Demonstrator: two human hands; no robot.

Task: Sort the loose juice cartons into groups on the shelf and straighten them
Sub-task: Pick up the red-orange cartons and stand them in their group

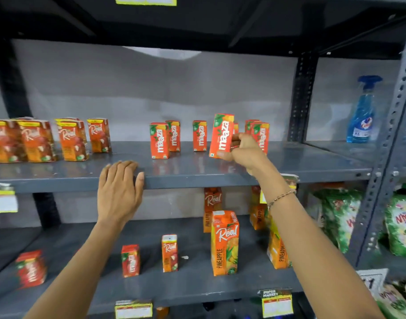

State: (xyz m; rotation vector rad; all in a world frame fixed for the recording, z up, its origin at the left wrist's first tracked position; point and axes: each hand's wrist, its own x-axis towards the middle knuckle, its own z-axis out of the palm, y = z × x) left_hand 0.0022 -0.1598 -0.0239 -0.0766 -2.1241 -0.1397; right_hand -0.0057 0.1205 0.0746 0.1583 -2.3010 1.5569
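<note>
My right hand (pixel 244 151) grips a small orange Maaza carton (pixel 221 135), tilted and lifted just above the grey upper shelf (pixel 197 178). Around it stand several other Maaza cartons (pixel 159 140), some partly hidden behind my hand. A group of Real cartons (pixel 69 139) stands at the shelf's left end. My left hand (pixel 119 189) rests flat on the shelf's front edge, holding nothing. On the lower shelf (pixel 186 288) stand a small Maaza carton (pixel 130 260), a small Real carton (pixel 169 253) and tall Real pineapple cartons (pixel 225 242).
A blue spray bottle (pixel 362 111) stands in the bay to the right, past a perforated steel upright (pixel 301 97). Green detergent bags (pixel 402 224) fill the lower right. Price labels (pixel 277 303) hang on the shelf edges. A blurred red carton (pixel 31 268) stands at lower left.
</note>
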